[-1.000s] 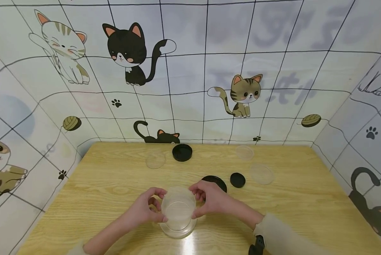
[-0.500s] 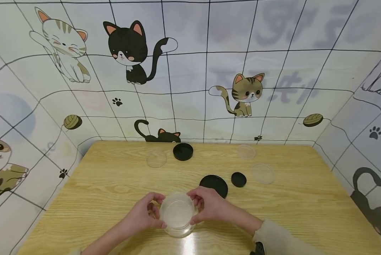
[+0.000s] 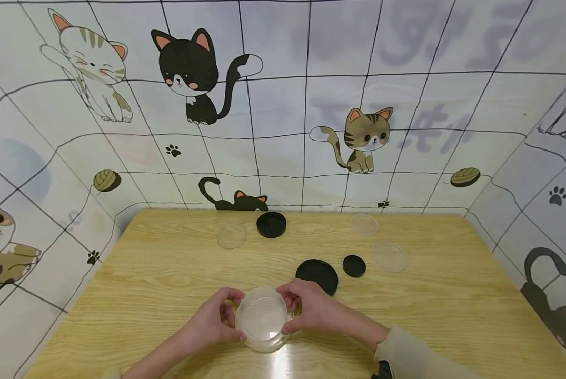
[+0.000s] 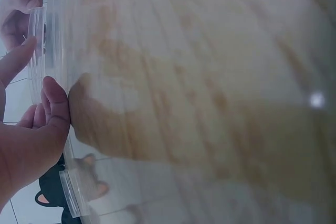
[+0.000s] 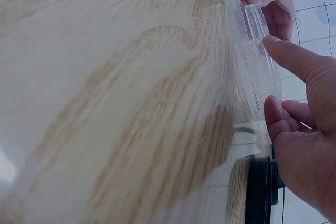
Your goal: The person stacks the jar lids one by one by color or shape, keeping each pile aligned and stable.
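Near the table's front edge, a clear round dish (image 3: 262, 311) is pinched at its rim between my two hands. My left hand (image 3: 218, 317) holds its left side with thumb and fingertips, and my right hand (image 3: 311, 307) grips the opposite side. Directly beneath lies a second clear round dish (image 3: 269, 347), mostly covered by the upper one. Edge-on in the left wrist view, the held dish (image 4: 37, 51) sits right against the lower dish (image 4: 56, 45). In the right wrist view both thumbs and fingertips meet the rim of the dish (image 5: 259, 30).
Just beyond my right hand lies a large black round dish (image 3: 317, 275), with a small black disc (image 3: 354, 266) beside it. A black dish (image 3: 271, 225) and a clear dish (image 3: 231, 235) sit farther back. Two more clear pieces, one clear disc (image 3: 389, 257) and a smaller disc (image 3: 365, 225), lie right.
Both hands have lowered the clear dish onto the one beneath, so the two now overlap more. The large black dish shows more fully behind the right hand.
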`<action>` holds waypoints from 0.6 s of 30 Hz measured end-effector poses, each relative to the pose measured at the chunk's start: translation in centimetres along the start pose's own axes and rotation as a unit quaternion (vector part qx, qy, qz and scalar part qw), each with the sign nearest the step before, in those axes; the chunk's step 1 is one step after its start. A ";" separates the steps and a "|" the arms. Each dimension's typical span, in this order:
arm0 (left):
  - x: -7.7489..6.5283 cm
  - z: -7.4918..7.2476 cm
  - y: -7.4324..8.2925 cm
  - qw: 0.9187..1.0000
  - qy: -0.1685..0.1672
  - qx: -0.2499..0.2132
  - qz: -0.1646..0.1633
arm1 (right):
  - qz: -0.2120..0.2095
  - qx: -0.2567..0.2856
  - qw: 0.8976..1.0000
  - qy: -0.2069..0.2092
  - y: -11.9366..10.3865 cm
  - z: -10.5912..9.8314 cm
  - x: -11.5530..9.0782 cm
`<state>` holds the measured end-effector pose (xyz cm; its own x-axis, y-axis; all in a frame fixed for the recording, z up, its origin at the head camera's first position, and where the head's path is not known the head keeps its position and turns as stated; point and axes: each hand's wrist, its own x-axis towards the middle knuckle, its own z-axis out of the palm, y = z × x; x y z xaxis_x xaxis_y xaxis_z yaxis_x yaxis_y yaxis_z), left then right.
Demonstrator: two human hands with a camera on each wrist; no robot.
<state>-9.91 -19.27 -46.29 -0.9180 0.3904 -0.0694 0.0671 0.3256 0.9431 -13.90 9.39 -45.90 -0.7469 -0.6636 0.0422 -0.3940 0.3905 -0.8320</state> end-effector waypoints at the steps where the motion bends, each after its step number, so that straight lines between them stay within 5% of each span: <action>1: 0.1 0.0 0.0 1.000 -0.001 0.002 0.002 | 0.001 -0.003 1.000 0.000 0.0 0.0 0.0; 11: -0.1 0.2 -0.1 1.000 0.005 0.009 0.011 | 0.002 -0.022 1.000 -0.008 -0.5 -0.1 0.2; 18: -0.1 0.0 0.0 1.000 -0.005 0.007 -0.013 | -0.016 -0.063 0.998 -0.015 -0.6 -0.1 0.2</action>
<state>-9.80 -19.27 -46.25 -0.9156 0.3902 -0.0967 0.0495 0.3481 0.9361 -13.87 9.06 -45.35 -0.7178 -0.6944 0.0500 -0.4825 0.4444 -0.7548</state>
